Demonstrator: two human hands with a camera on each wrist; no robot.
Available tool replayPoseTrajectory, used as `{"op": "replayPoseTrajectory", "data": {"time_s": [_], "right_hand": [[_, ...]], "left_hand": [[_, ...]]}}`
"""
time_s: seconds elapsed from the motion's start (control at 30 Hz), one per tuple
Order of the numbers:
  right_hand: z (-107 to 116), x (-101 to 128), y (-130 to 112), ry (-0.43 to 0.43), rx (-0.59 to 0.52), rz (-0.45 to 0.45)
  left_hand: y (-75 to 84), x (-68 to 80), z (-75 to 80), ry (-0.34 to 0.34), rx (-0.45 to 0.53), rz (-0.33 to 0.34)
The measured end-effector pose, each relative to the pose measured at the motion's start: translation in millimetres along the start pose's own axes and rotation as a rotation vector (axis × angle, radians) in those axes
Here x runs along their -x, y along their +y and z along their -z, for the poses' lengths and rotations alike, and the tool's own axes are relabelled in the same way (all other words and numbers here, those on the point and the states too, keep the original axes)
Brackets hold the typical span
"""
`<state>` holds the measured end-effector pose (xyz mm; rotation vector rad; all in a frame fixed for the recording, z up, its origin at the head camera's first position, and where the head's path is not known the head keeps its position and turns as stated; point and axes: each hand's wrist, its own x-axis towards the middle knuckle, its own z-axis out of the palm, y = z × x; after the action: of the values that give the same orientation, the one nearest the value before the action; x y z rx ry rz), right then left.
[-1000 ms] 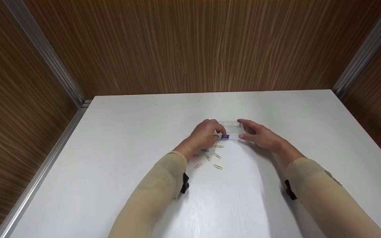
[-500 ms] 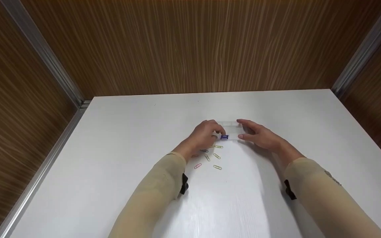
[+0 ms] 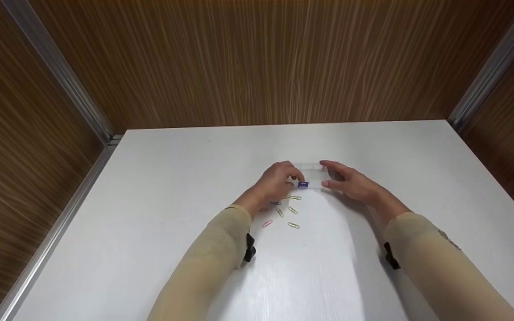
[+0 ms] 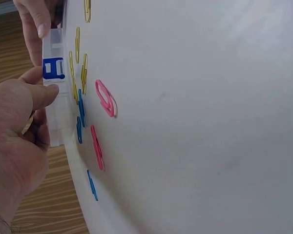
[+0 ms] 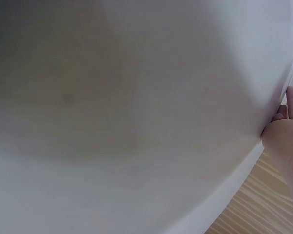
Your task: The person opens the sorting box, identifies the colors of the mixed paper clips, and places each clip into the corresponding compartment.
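A clear plastic box (image 3: 314, 175) with a blue latch (image 4: 52, 74) on its front side lies on the white table. At its left end my left hand (image 3: 275, 182) grips it, thumb on the front wall just beside the latch and the index fingertip at the latch. My right hand (image 3: 356, 184) holds the right end between the thumb in front and the fingers behind. In the right wrist view only part of the right hand (image 5: 285, 131) shows at the edge. The box's inside is too faint to make out.
Loose paper clips lie in front of the box: several yellow ones (image 4: 84, 73), a pink one (image 4: 105, 99), another pink one (image 4: 97, 147) and blue ones (image 4: 92, 185). The white table (image 3: 172, 187) meets wood-grain panels (image 3: 257, 62) at the back and sides.
Hardly anything differs. Both hands stay on the box in the same place, and the paper clips lie as before.
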<state>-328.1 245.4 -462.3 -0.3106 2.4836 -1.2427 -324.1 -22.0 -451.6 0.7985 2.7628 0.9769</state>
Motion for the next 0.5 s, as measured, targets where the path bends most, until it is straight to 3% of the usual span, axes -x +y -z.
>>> {"op": "replayPoseTrajectory", "data": {"time_s": [0.27, 0.5], "right_hand": [[-1.7, -1.6, 2.0, 0.002, 0.002, 0.023], [-2.0, -2.0, 1.3, 0.005, 0.001, -0.023]], "left_hand": [[0.1, 3.9, -4.0, 0.0, -0.045, -0.028], [1.0, 6.2, -3.2, -0.005, 0.027, 0.004]]}}
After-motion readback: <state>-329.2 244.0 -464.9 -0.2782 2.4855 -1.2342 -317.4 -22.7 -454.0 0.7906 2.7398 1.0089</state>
